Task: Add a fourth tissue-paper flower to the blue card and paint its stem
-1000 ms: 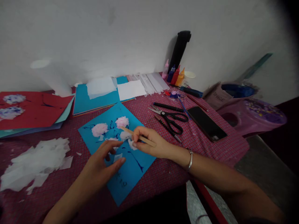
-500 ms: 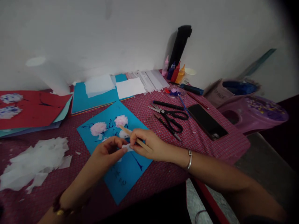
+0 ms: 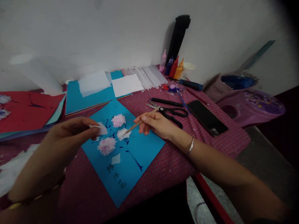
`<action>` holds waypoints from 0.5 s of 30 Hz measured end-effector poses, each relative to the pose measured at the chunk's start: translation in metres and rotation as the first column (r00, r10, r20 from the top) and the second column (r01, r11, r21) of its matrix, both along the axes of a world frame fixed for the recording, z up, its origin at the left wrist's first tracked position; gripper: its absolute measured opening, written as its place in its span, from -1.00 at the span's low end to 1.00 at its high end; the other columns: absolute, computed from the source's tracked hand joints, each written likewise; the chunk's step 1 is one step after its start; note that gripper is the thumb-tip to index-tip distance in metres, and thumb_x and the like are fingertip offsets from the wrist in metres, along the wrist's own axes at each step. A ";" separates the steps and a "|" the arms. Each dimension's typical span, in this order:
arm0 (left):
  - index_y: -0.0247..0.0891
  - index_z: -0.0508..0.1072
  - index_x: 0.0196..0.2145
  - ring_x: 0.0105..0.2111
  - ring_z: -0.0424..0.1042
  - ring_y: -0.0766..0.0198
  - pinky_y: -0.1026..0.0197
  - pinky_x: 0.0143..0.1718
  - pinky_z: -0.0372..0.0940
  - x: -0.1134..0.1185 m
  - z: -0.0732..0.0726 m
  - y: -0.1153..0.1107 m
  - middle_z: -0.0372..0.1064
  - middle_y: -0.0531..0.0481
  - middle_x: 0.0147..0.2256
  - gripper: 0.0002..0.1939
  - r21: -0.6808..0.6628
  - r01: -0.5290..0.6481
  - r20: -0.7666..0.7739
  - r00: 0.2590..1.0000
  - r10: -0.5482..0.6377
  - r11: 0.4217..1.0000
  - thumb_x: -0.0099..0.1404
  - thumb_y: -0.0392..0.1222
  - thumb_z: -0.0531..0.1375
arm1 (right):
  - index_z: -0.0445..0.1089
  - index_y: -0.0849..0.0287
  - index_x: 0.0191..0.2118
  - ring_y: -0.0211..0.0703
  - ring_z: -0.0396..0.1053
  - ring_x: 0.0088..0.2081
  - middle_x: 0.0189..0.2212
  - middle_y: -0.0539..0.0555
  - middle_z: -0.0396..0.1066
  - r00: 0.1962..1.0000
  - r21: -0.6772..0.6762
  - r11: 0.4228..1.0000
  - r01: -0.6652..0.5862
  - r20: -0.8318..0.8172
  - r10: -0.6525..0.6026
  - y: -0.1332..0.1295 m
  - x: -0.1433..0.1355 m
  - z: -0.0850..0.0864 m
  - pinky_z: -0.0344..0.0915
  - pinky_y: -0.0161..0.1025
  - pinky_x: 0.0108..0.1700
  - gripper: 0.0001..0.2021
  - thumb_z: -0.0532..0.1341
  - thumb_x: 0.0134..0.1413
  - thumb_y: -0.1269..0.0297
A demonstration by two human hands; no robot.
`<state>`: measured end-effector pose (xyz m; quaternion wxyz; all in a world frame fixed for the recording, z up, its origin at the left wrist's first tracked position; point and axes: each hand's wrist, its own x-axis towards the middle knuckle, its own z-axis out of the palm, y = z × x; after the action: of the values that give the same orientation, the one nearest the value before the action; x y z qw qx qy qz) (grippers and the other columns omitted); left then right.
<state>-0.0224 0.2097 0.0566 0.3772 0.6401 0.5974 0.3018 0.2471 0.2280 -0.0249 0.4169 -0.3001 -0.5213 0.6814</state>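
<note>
My left hand [image 3: 79, 130] pinches a small piece of white tissue paper [image 3: 102, 128] above the left corner of the blue card [image 3: 140, 149]. In my right hand [image 3: 154, 123] is a thin wooden stick [image 3: 136, 124], its tip on the white paper flower [image 3: 123, 134]. Pink and white tissue flowers [image 3: 118, 120] and dark blue painted lines are on the card. A loose white tissue square [image 3: 116, 159] lies on it above dark handwritten characters.
Scissors [image 3: 173, 112], a black pen [image 3: 167, 102] and a phone [image 3: 207, 117] lie to the right. Paint bottles [image 3: 173, 69] stand by the wall. At left are a red card [image 3: 32, 109] and a tissue pile [image 3: 16, 168]. Blue sheets [image 3: 88, 99] lie behind.
My hands have moved apart. The left went left with a tissue piece; the right moved up and its stick now touches the white flower. The card appears turned slightly, and the view has shifted.
</note>
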 end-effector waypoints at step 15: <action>-0.18 0.50 -0.35 -0.44 0.29 0.36 0.30 -0.44 0.17 0.013 -0.037 0.006 0.38 0.09 -0.42 -0.84 -0.142 0.239 0.001 0.970 -0.242 0.961 0.17 -0.07 0.23 | 0.41 0.25 -0.37 -0.43 0.18 -0.62 -0.63 -0.10 0.27 0.962 0.047 0.981 0.188 0.194 -0.194 0.007 -0.006 -0.010 0.11 -0.44 -0.58 -0.75 0.07 0.27 0.29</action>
<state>-0.0096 0.2155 0.0200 0.4505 0.6821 0.5380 0.2057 0.2414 0.2352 -0.0347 0.4310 -0.4095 -0.5382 0.5975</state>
